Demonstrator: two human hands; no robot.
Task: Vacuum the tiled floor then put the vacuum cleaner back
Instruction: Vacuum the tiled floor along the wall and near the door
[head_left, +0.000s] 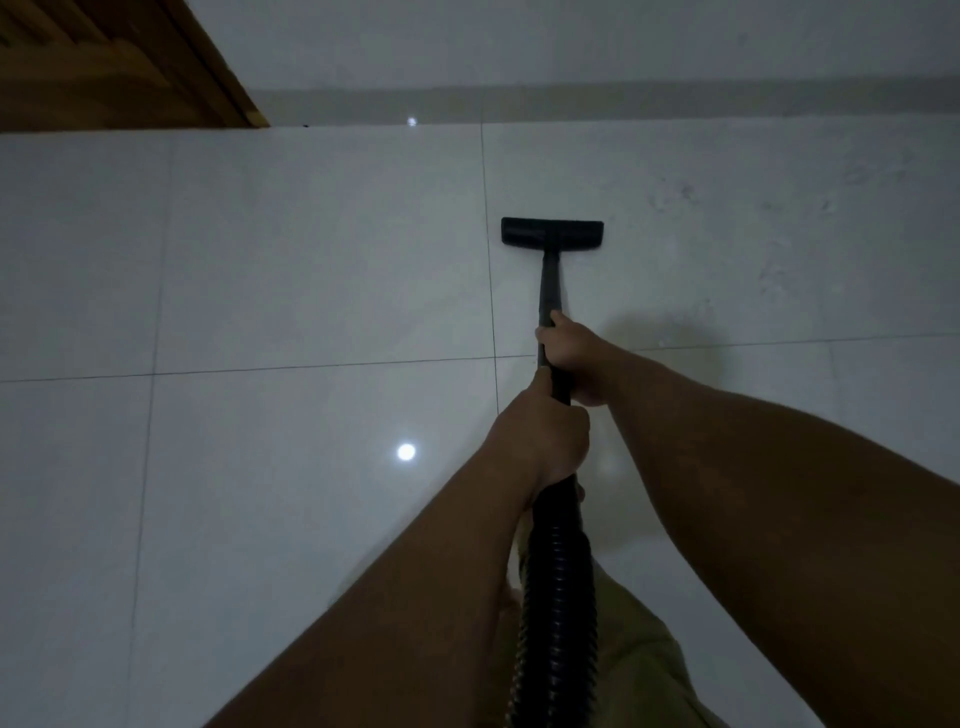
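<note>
Black hose runs off-frame; both hands' fingers clamp the wand.

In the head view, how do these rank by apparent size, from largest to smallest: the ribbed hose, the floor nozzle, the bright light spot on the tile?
1. ribbed hose, though it lies nearest the camera, which enlarges it.
2. floor nozzle, farther away, so its true size is uncertain.
3. bright light spot, clearly smallest.
</note>
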